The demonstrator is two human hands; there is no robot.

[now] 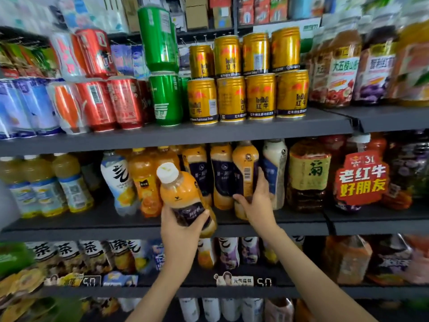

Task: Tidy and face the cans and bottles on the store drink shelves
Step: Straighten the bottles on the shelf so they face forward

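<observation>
- An orange plastic bottle with a white screw cap and dark purple label point(180, 194) is held at the centre of the frame, just in front of the grey middle shelf point(69, 226).
- Its long axis is tilted, with the cap pointed to the upper left.
- Its lower part is gripped by the left hand point(181, 228), fingers and thumb curled round the label.
- A second, like-labelled orange bottle point(246, 173) is seen nearly upright on that shelf, barcode turned outward.
- It is clasped by the right hand point(257, 203), whose arm is stretched up from the lower right.
</observation>
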